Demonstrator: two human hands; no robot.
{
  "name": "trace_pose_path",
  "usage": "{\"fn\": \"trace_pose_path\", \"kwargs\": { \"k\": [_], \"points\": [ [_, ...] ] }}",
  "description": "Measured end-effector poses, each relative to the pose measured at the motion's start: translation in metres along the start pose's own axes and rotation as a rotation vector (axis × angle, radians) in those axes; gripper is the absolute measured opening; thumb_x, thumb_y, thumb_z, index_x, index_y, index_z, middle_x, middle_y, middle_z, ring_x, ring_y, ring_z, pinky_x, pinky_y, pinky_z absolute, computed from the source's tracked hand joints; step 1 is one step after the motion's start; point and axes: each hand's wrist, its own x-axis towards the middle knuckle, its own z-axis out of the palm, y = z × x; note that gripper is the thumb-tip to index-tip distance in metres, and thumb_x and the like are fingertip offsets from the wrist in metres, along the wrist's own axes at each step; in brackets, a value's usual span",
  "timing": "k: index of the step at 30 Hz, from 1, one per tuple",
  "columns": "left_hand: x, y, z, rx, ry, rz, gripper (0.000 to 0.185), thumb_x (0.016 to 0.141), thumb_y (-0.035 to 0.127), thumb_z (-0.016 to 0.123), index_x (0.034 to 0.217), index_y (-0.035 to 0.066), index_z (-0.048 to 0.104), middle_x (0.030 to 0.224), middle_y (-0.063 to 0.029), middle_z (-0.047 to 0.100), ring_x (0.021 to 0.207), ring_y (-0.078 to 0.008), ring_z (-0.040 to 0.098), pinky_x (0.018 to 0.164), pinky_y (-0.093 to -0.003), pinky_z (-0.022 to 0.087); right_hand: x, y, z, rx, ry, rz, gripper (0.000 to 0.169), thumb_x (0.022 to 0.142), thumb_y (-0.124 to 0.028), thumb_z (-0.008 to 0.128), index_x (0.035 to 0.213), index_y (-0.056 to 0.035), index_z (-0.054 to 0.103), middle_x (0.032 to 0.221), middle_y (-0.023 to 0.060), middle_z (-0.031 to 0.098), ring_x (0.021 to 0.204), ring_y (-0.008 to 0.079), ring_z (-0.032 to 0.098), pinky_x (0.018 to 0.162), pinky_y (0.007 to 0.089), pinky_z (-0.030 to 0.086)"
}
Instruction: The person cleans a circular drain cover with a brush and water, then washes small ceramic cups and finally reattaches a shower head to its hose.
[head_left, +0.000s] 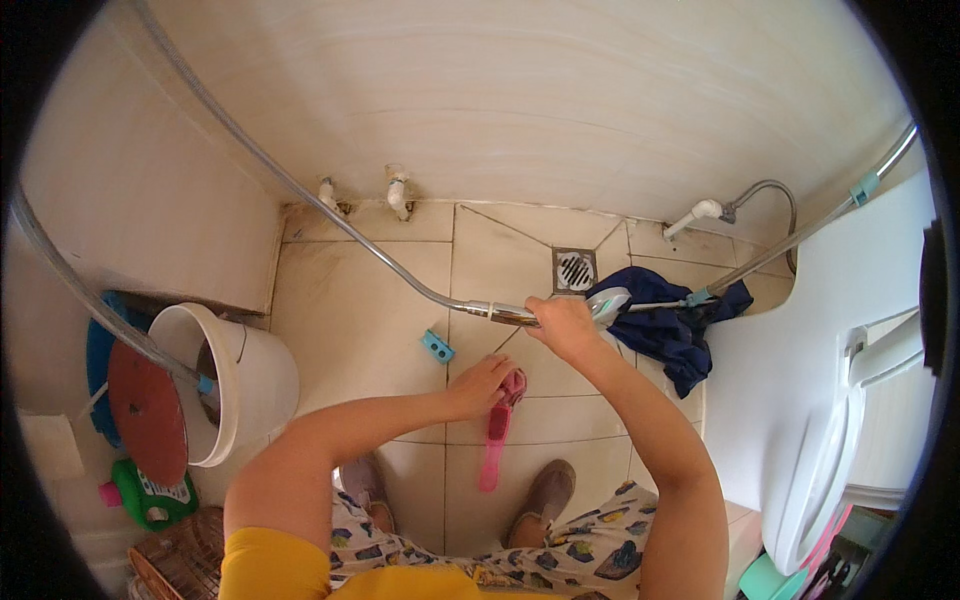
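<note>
My right hand (564, 324) is closed around the chrome handle of a shower head (609, 304), whose metal hose (375, 251) runs up to the left. Lower and to the left, my left hand (481, 384) holds a pink item, perhaps a brush or foot file, by its rounded upper end (514, 384). Its long pink handle (490, 465) points toward me, above the floor tiles. A small light-blue block with two holes (437, 346) lies on the floor left of my hands. Dark blue cloth (664, 322) lies under a mop pole (787, 244) at the right.
A floor drain (574, 271) is set near the wall. White pipes (396, 191) stick out there. At left stand a white bucket (277, 382), a red-brown disc (146, 412), a green bottle (154, 495) and a wire basket (184, 555). A white toilet (757, 360) is at right.
</note>
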Motion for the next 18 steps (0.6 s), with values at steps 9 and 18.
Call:
{"fn": "trace_pose_path", "kwargs": {
  "k": [9, 18],
  "points": [
    [0.005, -0.034, -0.002, 0.272, -0.116, 0.058, 0.041, 0.077, 0.011, 0.06, 0.116, 0.007, 0.05, 0.097, -0.0157, 0.059, 0.092, -0.033, 0.057, 0.081, -0.0431, 0.046, -0.005, 0.006, 0.002, 0.075, 0.024, 0.065, 0.025, 0.075, -0.028, 0.07, 0.091, -0.0108, 0.06, 0.074, 0.0125, 0.064, 0.074, 0.0316, 0.064, 0.064, 0.043, 0.05],
    [0.003, 0.008, -0.066, -0.224, 0.051, -0.266, 0.031, 0.085, 0.013, 0.059, 0.111, 0.004, 0.045, 0.086, -0.0235, 0.058, 0.078, -0.0434, 0.057, 0.065, -0.0472, 0.046, -0.009, 0.02, 0.004, 0.069, -0.005, 0.114, 0.022, 0.075, -0.026, 0.069, 0.09, -0.0114, 0.062, 0.075, 0.0126, 0.065, 0.076, 0.0305, 0.065, 0.066, 0.0423, 0.051]
  ]
}}
